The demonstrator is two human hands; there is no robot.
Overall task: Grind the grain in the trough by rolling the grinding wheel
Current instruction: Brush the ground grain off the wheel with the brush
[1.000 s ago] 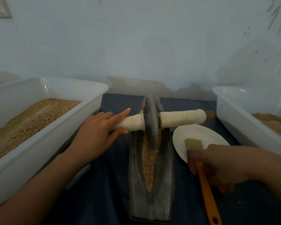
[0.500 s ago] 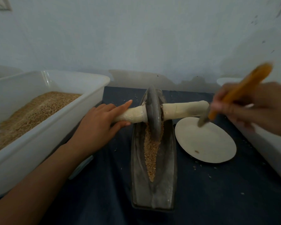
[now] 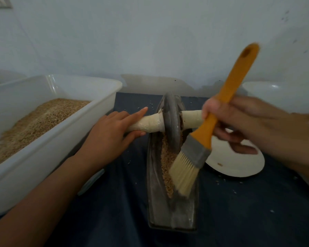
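Observation:
A dark boat-shaped trough (image 3: 171, 211) lies on the dark cloth, with a line of tan grain (image 3: 166, 161) along its groove. The grey grinding wheel (image 3: 171, 120) stands upright at the trough's far end on a cream-wrapped axle (image 3: 146, 123). My left hand (image 3: 111, 134) grips the axle's left handle, index finger stretched out. My right hand (image 3: 248, 125) holds an orange-handled brush (image 3: 219, 111) tilted down, its pale bristles (image 3: 183, 172) over the trough's right side beside the grain. The axle's right end is hidden behind my right hand.
A large white tub (image 3: 48, 139) of grain fills the left side. A second white tub (image 3: 278, 93) sits at the far right, mostly hidden. A round white plate (image 3: 239, 164) lies right of the trough. Stray grains dot the cloth.
My right hand lifted the brush off the cloth, swung it up to the right, then brought it bristles-down to the trough. My left hand and the wheel stayed put.

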